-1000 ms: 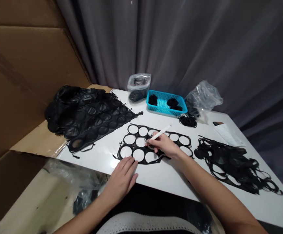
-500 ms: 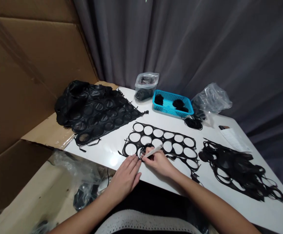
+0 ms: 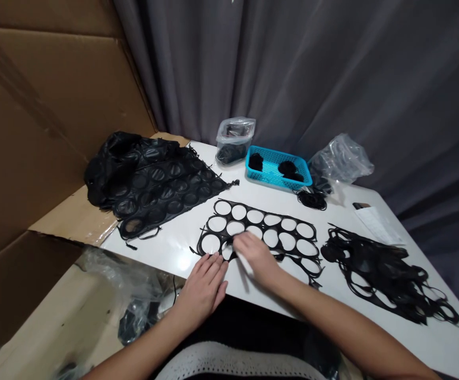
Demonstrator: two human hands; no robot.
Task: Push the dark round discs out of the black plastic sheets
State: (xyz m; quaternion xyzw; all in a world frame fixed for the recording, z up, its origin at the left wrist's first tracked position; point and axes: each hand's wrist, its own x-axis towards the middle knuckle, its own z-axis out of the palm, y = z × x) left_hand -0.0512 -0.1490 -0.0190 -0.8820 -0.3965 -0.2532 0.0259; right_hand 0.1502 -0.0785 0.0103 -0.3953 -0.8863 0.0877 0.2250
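Note:
A black perforated sheet point(image 3: 261, 211) with rows of round holes lies flat on the white table point(image 3: 166, 248). My right hand point(image 3: 255, 257) rests over its lower middle, fingers pointing left. A slim white tool point(image 3: 244, 266) shows only as a pale blur under that hand, so its grip is hard to see. My left hand point(image 3: 203, 291) lies flat with fingers apart, its fingertips at the sheet's lower edge. It holds nothing. The two hands are close together but apart.
A blue plastic basket point(image 3: 279, 169) holds black bundles. Nearby are a clear bag point(image 3: 235, 141) and a plastic bag point(image 3: 342, 160). A crumpled perforated black sheet point(image 3: 154, 184) lies left, and tangled black cut-out strips point(image 3: 375, 274) lie right. Cardboard point(image 3: 47, 105) stands at the left.
The white tool, sharp in earlier frames, is now only a blur beneath my right hand. That hand has come down from the sheet's upper middle to its lower middle, next to my left hand.

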